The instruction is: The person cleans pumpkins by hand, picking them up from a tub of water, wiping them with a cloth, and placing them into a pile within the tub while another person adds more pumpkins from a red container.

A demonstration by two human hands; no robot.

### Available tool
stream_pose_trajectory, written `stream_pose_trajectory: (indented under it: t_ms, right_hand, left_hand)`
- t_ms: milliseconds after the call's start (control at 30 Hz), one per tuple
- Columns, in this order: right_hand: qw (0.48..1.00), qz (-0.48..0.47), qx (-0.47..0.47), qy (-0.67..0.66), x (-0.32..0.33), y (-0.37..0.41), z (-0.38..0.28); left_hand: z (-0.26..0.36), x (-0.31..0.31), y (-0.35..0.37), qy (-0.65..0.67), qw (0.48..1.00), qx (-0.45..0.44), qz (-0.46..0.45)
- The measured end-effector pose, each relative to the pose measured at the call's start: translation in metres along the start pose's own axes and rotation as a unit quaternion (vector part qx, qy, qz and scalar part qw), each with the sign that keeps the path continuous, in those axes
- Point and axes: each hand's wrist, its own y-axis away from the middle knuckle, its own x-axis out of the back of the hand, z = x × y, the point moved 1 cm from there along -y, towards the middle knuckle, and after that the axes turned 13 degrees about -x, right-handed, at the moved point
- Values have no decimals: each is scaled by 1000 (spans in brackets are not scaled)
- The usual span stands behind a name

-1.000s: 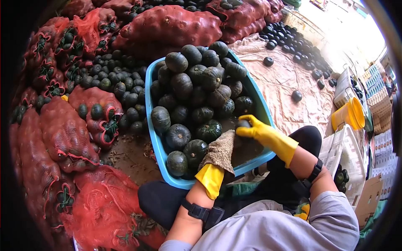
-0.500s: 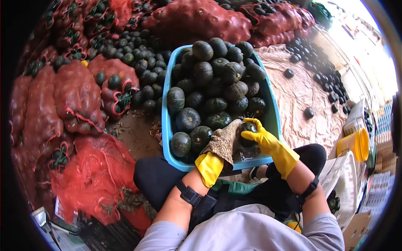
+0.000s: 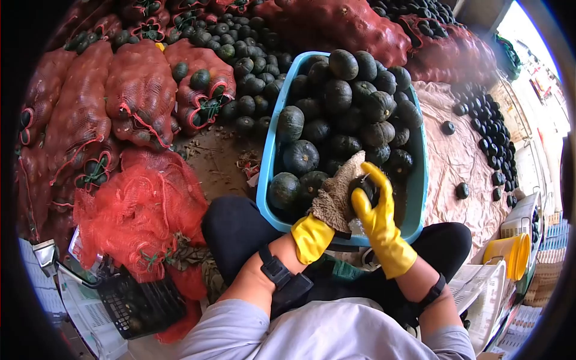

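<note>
A blue tub (image 3: 264, 174) heaped with dark green squashes (image 3: 300, 157) stands in front of my knees. Over its near end, my left hand (image 3: 327, 219), in a yellow glove, is wrapped in a brown cloth (image 3: 341, 191); its fingers are hidden beneath the fabric. The cloth presses against one small dark squash (image 3: 364, 191). My right hand (image 3: 378, 213), also gloved in yellow, holds that squash from the right, thumb and fingers curved round it. Water shows in the tub's near end under the hands.
Full red mesh sacks (image 3: 141, 90) line the left and back. Empty-looking red netting (image 3: 141, 210) lies at left. Loose squashes (image 3: 462, 190) rest on a pinkish sheet (image 3: 447, 162) at right. A yellow bucket (image 3: 509, 255) and white crates (image 3: 480, 288) stand at lower right.
The camera view has shifted, so the tub appears further right. My right hand has turned more upright around the squash, and the cloth-covered left hand stays against it.
</note>
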Motion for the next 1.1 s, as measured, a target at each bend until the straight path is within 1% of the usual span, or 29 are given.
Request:
stream_pose_trajectory:
  t_ms: [33,67,100,133,167,200,267,300,333,367,400,433,467,533,567,600,667,733,767,800,833,867,900,933,967,1000,1033,1067,1100]
  right_hand:
    - [983,40,-175,-49,0,-19,1]
    - [972,127,-195,-24,-2,-42,10]
    - [958,110,-256,-69,3,-35,11]
    - [941,90,-306,-115,5,-33,-10]
    - [982,71,-177,-7,3,-19,-7]
    - [992,-24,-106,-66,-1,-3,2]
    - [995,-58,21,-73,-1,0,-5]
    - [994,-21,-20,-102,-4,-14,-1]
    - [987,76,-133,-43,-7,-25,8]
    - [981,90,-166,-44,-6,-28,11]
    - [975,104,-193,-45,-4,-35,12]
    - [989,54,-128,-56,-1,-27,4]
    - [995,-33,-26,-95,1,-25,8]
    - [971,-152,-29,-184,8,-27,7]
    - [966,-126,-129,-186,14,-32,-18]
    - [978,-66,-166,-111,10,-40,-2]
    - [998,39,-40,43,-4,-23,-32]
    - [992,57,53,98,-2,-6,-36]
    - [998,-9,27,64,7,0,-41]
    - [997,-62,-34,33,15,-2,-52]
    - [973,-86,-159,-142,18,-10,-47]
    - [903,-102,-278,-312,16,-14,-36]
    - [878,-52,-234,-414,4,-19,-16]
    - [860,2,-217,-462,-7,-20,-1]
    - [915,38,-178,-361,-9,-22,14]
    - [975,12,-94,-202,-5,-27,37]
    - [992,-39,-114,-40,15,-30,10]
    - [987,-100,-117,-52,26,-31,-3]
    - [984,-145,-96,-35,31,-32,-11]
  left_hand:
    - [-7,-8,3,53,997,18,58]
    - [-1,-21,9,6,998,20,63]
    - [5,-34,15,-41,997,23,68]
    - [22,-28,3,-8,994,57,93]
    - [40,-21,-9,25,988,90,120]
    - [29,-6,-8,3,996,67,54]
    - [33,11,-6,-124,990,36,-60]
    - [33,8,-2,-215,973,39,-67]
    - [33,-1,5,-331,942,29,-53]
    - [33,-4,6,-358,931,52,-52]
    - [13,-3,14,-372,927,-2,-37]
    - [32,-1,6,-353,932,-69,-32]
    - [51,0,4,-330,935,-129,-28]
    - [29,9,-2,-168,983,-69,-10]
    - [22,12,-6,-88,995,-38,7]
    - [24,18,-2,-353,931,-89,-35]
    - [3,21,4,-548,813,-164,-106]
    - [13,35,4,-445,882,-122,-93]
    - [20,43,-8,-445,876,-68,-173]
    - [41,41,-18,-439,863,-9,-251]
    - [51,36,-12,-436,883,-24,-170]
    - [59,28,-6,-399,911,28,-99]
    - [41,22,0,-396,918,13,-18]
    - [21,11,8,-390,919,1,60]
    - [20,-3,-5,-210,972,-63,82]
    - [35,-7,-11,-245,963,-105,46]
    - [40,-3,-9,-320,939,-120,51]
    - [40,12,-7,-445,883,-146,-1]
    - [56,20,-12,-443,886,-128,-48]
